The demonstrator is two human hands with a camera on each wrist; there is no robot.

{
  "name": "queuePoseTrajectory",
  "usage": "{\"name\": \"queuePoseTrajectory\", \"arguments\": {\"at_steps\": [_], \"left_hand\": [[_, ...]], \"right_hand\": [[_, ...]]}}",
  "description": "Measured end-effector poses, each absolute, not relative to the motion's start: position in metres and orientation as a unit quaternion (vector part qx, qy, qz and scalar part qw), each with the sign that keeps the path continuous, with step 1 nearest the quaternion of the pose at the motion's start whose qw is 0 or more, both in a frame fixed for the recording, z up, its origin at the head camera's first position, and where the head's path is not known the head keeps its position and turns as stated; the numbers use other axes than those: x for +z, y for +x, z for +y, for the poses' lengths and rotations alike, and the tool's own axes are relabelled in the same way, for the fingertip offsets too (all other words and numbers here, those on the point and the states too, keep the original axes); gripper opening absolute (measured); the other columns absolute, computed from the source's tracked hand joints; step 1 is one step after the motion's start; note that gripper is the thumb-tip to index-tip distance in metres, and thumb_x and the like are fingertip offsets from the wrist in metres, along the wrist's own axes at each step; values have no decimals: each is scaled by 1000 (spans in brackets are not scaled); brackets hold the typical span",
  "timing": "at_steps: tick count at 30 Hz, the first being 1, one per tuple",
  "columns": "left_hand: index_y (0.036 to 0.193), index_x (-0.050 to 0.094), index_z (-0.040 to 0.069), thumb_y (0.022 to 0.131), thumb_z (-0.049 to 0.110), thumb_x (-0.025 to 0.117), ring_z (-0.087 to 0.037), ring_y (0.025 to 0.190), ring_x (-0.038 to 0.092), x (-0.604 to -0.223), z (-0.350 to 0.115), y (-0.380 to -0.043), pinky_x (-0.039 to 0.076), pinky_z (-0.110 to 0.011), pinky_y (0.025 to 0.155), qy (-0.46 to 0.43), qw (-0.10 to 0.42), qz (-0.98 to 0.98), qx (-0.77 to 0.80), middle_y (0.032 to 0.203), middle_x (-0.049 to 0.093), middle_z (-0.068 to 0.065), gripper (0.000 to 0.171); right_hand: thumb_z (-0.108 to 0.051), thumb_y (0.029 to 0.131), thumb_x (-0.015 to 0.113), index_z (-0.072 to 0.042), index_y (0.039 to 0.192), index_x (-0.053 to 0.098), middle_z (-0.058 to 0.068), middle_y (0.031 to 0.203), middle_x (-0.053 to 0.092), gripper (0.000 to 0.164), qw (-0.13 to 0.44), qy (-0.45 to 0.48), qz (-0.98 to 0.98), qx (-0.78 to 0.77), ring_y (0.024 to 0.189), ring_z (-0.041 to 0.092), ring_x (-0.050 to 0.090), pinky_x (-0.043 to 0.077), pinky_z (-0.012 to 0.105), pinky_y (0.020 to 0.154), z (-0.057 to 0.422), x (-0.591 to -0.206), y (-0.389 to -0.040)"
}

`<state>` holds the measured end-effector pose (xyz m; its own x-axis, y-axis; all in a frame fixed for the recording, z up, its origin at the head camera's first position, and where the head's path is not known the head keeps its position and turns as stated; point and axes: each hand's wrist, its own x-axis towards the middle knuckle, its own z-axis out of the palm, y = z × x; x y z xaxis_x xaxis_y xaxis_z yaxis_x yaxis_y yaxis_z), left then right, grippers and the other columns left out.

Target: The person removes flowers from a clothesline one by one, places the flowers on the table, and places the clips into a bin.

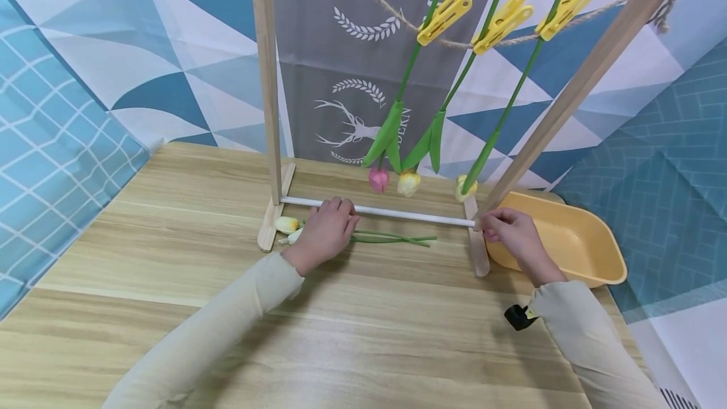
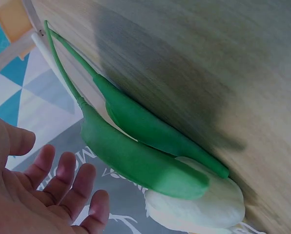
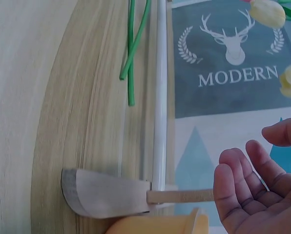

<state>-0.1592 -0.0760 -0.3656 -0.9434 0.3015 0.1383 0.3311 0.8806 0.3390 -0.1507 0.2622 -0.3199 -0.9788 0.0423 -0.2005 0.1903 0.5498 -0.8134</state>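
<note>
My left hand (image 1: 327, 226) hovers over two artificial tulips lying on the table, its fingers loosely bent and nothing between them. The left wrist view shows their green leaves (image 2: 145, 165) and a pale tulip head (image 2: 209, 209) beside that hand. In the head view one yellow-white tulip head (image 1: 286, 225) peeks out left of the hand, and the green stems (image 1: 392, 238) stretch right. By the foot of the right wooden post (image 1: 591, 74) is my right hand (image 1: 514, 232), thumb apart from relaxed fingers. Whether it touches the post is unclear.
A rope (image 1: 392, 10) between the posts carries a pink tulip (image 1: 378, 179) and two yellow-white tulips, clipped upside down by yellow clothespins (image 1: 445, 14). A white rod (image 1: 397, 213) joins the post bases. Right of the stand sits a yellow basin (image 1: 591, 238).
</note>
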Motion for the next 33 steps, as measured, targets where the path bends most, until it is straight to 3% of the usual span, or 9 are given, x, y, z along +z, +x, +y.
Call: {"name": "queuePoseTrajectory", "arguments": {"at_steps": [6, 15, 22, 29, 33], "left_hand": [[103, 54, 11, 99, 28, 42, -25, 93, 51, -364, -80, -160, 39, -39, 78, -158, 40, -968, -193, 98, 55, -6, 21], [103, 55, 8, 99, 27, 43, -26, 90, 54, -356, -86, -157, 39, -37, 71, -158, 57, -964, -207, 96, 57, -7, 22], [101, 57, 7, 98, 24, 44, -28, 92, 55, -350, -93, -157, 42, -42, 73, -151, 90, -958, -229, 94, 59, -7, 22], [98, 58, 5, 97, 21, 47, -26, 88, 56, -344, -97, -158, 45, -44, 75, -152, 120, -947, -257, 91, 60, -9, 19], [97, 58, 3, 97, 20, 47, -26, 86, 56, -340, -99, -158, 45, -42, 76, -153, 134, -940, -275, 90, 60, -10, 20]], "right_hand": [[-31, 97, 47, 5, 119, 54, 13, 102, 62, 43, 81, 50, 888, -450, 74, 4, 58, 52, 19, 72, 254, -319, -150], [-35, 96, 48, 4, 121, 54, 17, 106, 59, 46, 106, 45, 884, -454, 81, 11, 60, 50, 20, 75, 241, -313, -146], [-41, 94, 51, 2, 118, 57, 9, 97, 62, 50, 98, 22, 891, -443, 86, 20, 63, 49, 19, 75, 233, -305, -146], [-33, 96, 51, 6, 115, 56, 18, 100, 61, 44, 90, 1, 883, -461, 78, 10, 61, 52, 19, 72, 226, -302, -147], [-31, 95, 52, 4, 113, 57, 13, 97, 61, 40, 89, -1, 881, -465, 77, 10, 61, 52, 21, 72, 224, -299, -147]]}}
